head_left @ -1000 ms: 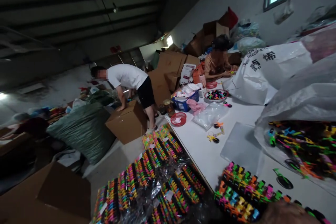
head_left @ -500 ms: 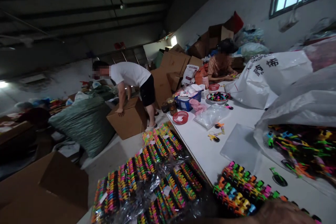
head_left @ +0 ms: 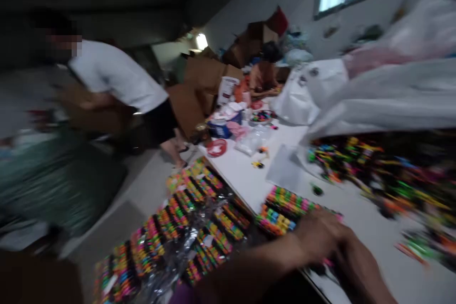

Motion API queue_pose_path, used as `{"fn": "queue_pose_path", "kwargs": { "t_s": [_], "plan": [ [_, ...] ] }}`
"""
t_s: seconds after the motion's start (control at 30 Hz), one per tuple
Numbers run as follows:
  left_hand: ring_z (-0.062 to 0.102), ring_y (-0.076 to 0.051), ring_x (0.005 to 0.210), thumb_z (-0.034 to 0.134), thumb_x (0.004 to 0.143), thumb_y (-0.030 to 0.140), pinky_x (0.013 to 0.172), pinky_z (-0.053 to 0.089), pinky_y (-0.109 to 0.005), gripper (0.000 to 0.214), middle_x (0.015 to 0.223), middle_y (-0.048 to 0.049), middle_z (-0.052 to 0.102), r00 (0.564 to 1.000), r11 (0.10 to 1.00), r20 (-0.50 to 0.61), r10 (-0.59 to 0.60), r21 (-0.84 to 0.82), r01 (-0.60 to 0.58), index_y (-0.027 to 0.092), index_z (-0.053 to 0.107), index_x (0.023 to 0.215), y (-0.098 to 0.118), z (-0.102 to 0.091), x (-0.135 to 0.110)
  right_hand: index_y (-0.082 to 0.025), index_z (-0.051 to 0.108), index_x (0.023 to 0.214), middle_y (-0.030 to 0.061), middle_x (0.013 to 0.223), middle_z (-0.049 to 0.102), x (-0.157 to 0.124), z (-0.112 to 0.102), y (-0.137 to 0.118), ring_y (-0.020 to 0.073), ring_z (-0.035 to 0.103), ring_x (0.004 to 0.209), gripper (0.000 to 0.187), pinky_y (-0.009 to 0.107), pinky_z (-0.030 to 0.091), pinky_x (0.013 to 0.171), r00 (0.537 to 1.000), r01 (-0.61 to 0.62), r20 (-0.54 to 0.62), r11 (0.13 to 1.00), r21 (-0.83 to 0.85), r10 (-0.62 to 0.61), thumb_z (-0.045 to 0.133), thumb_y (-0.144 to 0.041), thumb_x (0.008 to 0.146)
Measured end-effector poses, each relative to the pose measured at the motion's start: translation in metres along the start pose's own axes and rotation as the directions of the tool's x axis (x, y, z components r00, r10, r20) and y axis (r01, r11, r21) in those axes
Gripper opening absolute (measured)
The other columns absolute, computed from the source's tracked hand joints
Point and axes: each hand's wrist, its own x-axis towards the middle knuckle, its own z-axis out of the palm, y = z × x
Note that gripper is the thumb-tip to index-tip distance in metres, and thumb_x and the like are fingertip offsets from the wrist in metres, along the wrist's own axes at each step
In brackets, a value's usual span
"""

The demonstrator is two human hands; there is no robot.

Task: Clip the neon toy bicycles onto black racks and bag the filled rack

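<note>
My left hand (head_left: 316,233) reaches over the near end of rows of small colourful plastic toy bikes (head_left: 281,221) on the white table (head_left: 244,185). My right hand (head_left: 342,242) is close against it, its forearm coming in from the lower right. Both hands are smeared by motion and their fingers are mostly hidden, so whether they grip any of the toys does not show. A single green and black toy bike (head_left: 316,190) lies on the table just beyond the hands.
Packed rows of toy bikes in clear plastic (head_left: 156,237) lie left of the table. A large white sack (head_left: 384,104) spills loose toy parts (head_left: 377,175) at right. A co-worker in a white shirt (head_left: 117,73) holds a cardboard box (head_left: 89,109); another person (head_left: 261,76) sits at the far end.
The view has swung and the toy rows appear further left. My right forearm and hand have come into view beside my left hand. The co-worker has lifted the cardboard box off the floor.
</note>
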Motion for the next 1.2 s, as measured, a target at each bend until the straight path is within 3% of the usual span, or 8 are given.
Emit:
{"fn": "queue_pose_path", "kwargs": {
  "t_s": [0.2, 0.37, 0.5, 0.67, 0.8, 1.0, 1.07, 1.2],
  "plan": [
    [0.058, -0.022, 0.08, 0.039, 0.085, 0.009, 0.072, 0.048, -0.036, 0.022, 0.079, -0.0115, 0.063, 0.987, 0.981, -0.145, -0.071, -0.189, 0.043, 0.01, 0.062, 0.082, 0.01, -0.006, -0.006, -0.017, 0.055, 0.095, 0.0091, 0.093, 0.06, -0.005, -0.01, -0.019, 0.0193, 0.057, 0.085, 0.023, 0.029, 0.044, 0.076, 0.983, -0.127, 0.126, 0.99, -0.068, 0.135, 0.036, -0.018, 0.083],
    [0.058, -0.018, 0.081, 0.041, 0.087, 0.013, 0.075, 0.048, -0.033, 0.019, 0.084, -0.0058, 0.063, 0.985, 0.973, -0.169, -0.047, -0.229, 0.008, 0.016, 0.06, 0.09, 0.0, 0.007, -0.01, -0.017, 0.055, 0.097, 0.0066, 0.093, 0.057, -0.01, -0.016, -0.014, 0.017, 0.054, 0.085, 0.016, 0.026, 0.042, 0.075, 0.984, -0.115, 0.125, 0.989, -0.089, 0.125, 0.043, -0.018, 0.086],
    [0.059, -0.018, 0.081, 0.042, 0.088, 0.018, 0.075, 0.05, -0.033, 0.018, 0.085, -0.0057, 0.064, 0.978, 0.975, -0.207, -0.03, -0.223, -0.018, 0.018, 0.06, 0.092, -0.001, 0.01, -0.013, -0.017, 0.055, 0.102, 0.006, 0.099, 0.057, 0.001, -0.06, 0.007, 0.0158, 0.054, 0.087, 0.019, 0.025, 0.042, 0.076, 0.982, -0.124, 0.135, 0.99, -0.074, 0.133, 0.048, -0.017, 0.084],
    [0.062, -0.017, 0.08, 0.043, 0.088, 0.018, 0.074, 0.051, -0.033, 0.018, 0.085, -0.0049, 0.066, 0.969, 0.971, -0.247, -0.005, -0.233, -0.054, 0.02, 0.06, 0.092, -0.005, 0.012, -0.014, -0.017, 0.054, 0.107, 0.0106, 0.11, 0.051, 0.06, -0.109, 0.039, 0.0202, 0.049, 0.096, 0.028, 0.029, 0.039, 0.078, 0.972, -0.23, -0.076, 0.838, -0.495, 0.221, 0.04, -0.008, 0.084],
    [0.062, -0.016, 0.081, 0.042, 0.088, 0.019, 0.075, 0.052, -0.032, 0.019, 0.086, -0.0047, 0.066, 0.975, 0.963, -0.224, 0.012, -0.261, -0.072, 0.021, 0.061, 0.093, -0.004, 0.008, -0.017, -0.013, 0.055, 0.104, 0.0133, 0.104, 0.052, 0.094, -0.106, 0.047, 0.0229, 0.047, 0.095, 0.026, 0.033, 0.037, 0.078, 0.989, -0.101, 0.015, 0.733, -0.673, 0.15, 0.037, -0.008, 0.087],
    [0.061, -0.016, 0.082, 0.046, 0.087, 0.029, 0.077, 0.049, -0.032, 0.02, 0.085, -0.0043, 0.067, 0.988, 0.934, -0.124, -0.088, -0.354, 0.038, 0.018, 0.063, 0.089, 0.006, -0.009, -0.014, -0.008, 0.058, 0.104, 0.0183, 0.112, 0.048, 0.091, -0.09, 0.045, 0.0287, 0.038, 0.104, 0.029, 0.041, 0.031, 0.084, 0.994, -0.057, 0.027, 0.721, -0.691, 0.105, 0.035, -0.01, 0.086],
    [0.061, -0.015, 0.085, 0.049, 0.086, 0.032, 0.081, 0.048, -0.03, 0.021, 0.09, -0.0035, 0.067, 0.964, 0.888, -0.157, -0.216, -0.442, 0.127, 0.018, 0.064, 0.091, 0.002, -0.018, -0.012, -0.008, 0.062, 0.099, 0.019, 0.112, 0.048, 0.089, -0.086, 0.045, 0.0296, 0.037, 0.104, 0.031, 0.042, 0.029, 0.084, 0.996, -0.024, 0.048, 0.728, -0.685, 0.077, 0.034, -0.009, 0.085],
    [0.062, -0.015, 0.088, 0.051, 0.083, 0.034, 0.083, 0.048, -0.028, 0.026, 0.094, -0.0028, 0.068, 0.797, 0.745, -0.255, -0.548, -0.583, 0.325, 0.016, 0.065, 0.096, -0.017, -0.042, -0.02, -0.004, 0.064, 0.093, 0.0203, 0.109, 0.049, 0.091, -0.08, 0.043, 0.0302, 0.037, 0.101, 0.032, 0.042, 0.028, 0.082, 0.995, -0.004, 0.069, 0.727, -0.686, 0.071, 0.034, -0.006, 0.083]
  ]
}}
